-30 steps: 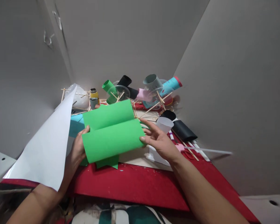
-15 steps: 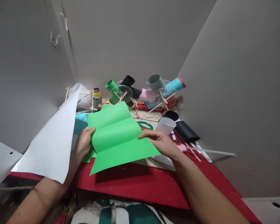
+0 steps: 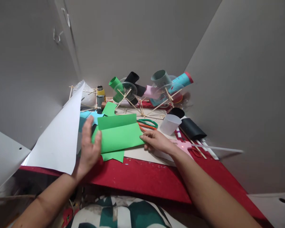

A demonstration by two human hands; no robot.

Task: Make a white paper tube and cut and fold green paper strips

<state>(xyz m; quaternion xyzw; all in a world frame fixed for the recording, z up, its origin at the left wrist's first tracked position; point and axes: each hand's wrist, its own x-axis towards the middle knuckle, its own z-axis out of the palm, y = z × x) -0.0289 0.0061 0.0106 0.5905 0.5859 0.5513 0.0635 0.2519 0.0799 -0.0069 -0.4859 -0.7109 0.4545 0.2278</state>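
A folded green paper sheet (image 3: 118, 134) lies on the red table (image 3: 144, 179). My left hand (image 3: 89, 148) sits at its left edge, fingers stretched out and thumb resting on the paper. My right hand (image 3: 156, 141) pinches the sheet's right edge, fingers curled. A green scrap (image 3: 114, 156) sticks out from under the sheet near its front edge. Behind the sheet lie scissors with green and orange handles (image 3: 148, 124).
A large white sheet (image 3: 59, 136) curls up on the left. At the back stands a pile of paper tubes, sticks and clear lids (image 3: 142, 91). A translucent cup (image 3: 170, 124), a black roll (image 3: 192, 128) and pink scissors (image 3: 187, 146) lie right. Grey walls enclose the table.
The green sheet, held up and unfolded half a second ago, is now folded over and lowered flat onto the table. My left hand has let go and opened beside it.
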